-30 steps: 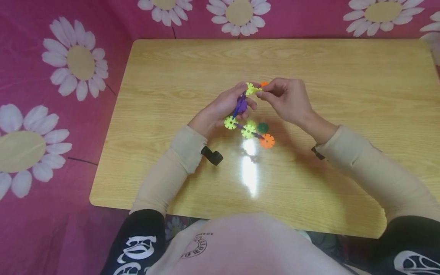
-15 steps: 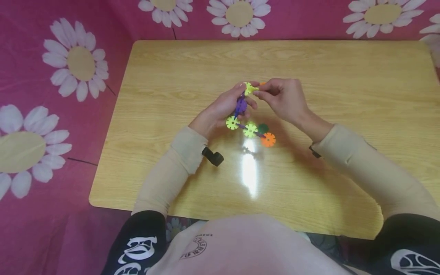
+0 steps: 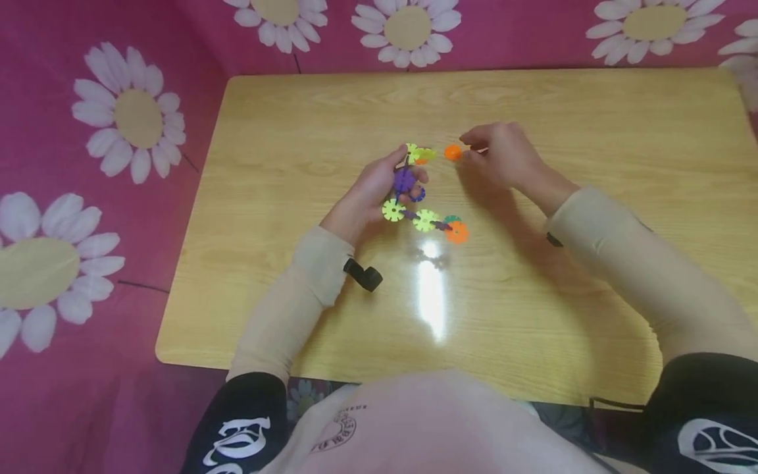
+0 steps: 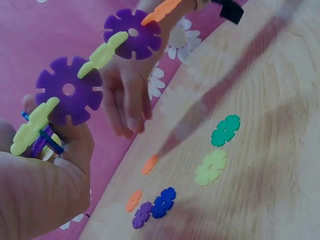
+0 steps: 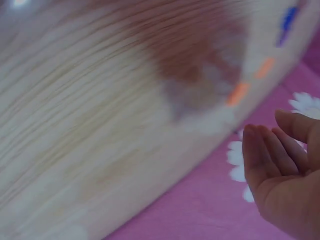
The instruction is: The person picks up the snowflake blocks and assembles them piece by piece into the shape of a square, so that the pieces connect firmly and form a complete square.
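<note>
My left hand [image 3: 376, 187] grips a chain of notched plastic discs joined edge to edge. Held up off the table, the chain has a yellow disc [image 3: 393, 210], purple discs [image 4: 69, 90] and an orange end disc [image 3: 456, 232]. More yellow pieces lie near my left thumb, partly covered by the hand. My right hand [image 3: 503, 155] is just right of a loose orange disc [image 3: 453, 153] on the table. In the right wrist view its thumb [image 5: 295, 125] stands apart from slightly bent fingers, with nothing between them.
Several loose discs lie on the wooden table [image 3: 296, 131]: a green one [image 4: 225, 130], a yellow one [image 4: 210, 167], a blue one [image 4: 163, 202] and a purple one [image 4: 142, 215], plus a second orange disc [image 4: 133, 200]. A pink flowered cloth [image 3: 503, 39] hangs behind.
My right hand has let go of the yellow piece at the chain's upper end and moved right, beside the loose orange disc. My left hand has shifted slightly left with the chain.
</note>
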